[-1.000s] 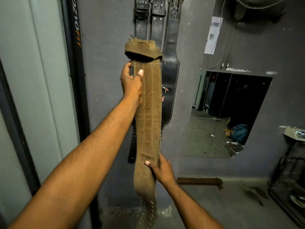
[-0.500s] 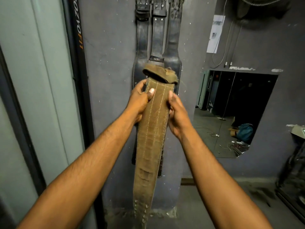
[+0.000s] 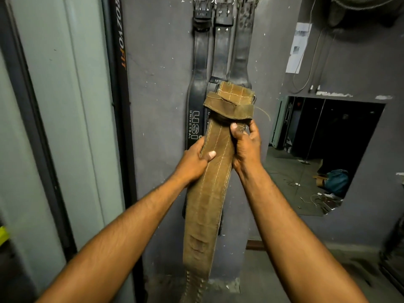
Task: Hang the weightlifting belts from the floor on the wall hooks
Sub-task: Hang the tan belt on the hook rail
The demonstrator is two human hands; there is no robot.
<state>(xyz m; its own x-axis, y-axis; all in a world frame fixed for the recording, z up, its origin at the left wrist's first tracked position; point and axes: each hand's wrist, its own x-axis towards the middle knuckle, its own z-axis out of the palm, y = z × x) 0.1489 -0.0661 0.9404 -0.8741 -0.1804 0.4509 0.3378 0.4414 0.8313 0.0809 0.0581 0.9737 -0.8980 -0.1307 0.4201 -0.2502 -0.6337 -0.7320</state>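
Note:
A long tan suede weightlifting belt (image 3: pixel 207 204) hangs upright in front of me, its folded buckle end (image 3: pixel 231 101) at the top and its tail reaching down to the floor. My left hand (image 3: pixel 194 162) grips the belt's left edge, thumb across the front. My right hand (image 3: pixel 246 145) holds the right edge a little higher, just under the folded end. Behind the tan belt, three black leather belts (image 3: pixel 196 95) hang by their buckles from metal hooks (image 3: pixel 215 0) at the top of the grey wall.
A black vertical pole (image 3: pixel 119 84) with orange lettering stands left of the grey wall (image 3: pixel 157 106). A dark opening (image 3: pixel 323 154) at the right shows another room with clutter on its floor. A paper sheet (image 3: pixel 298 47) and wires hang above it.
My right hand came up from the belt's lower part to grip just under the folded end. The belt's top dropped from near the hooks to mid-wall height, and my left hand slid lower.

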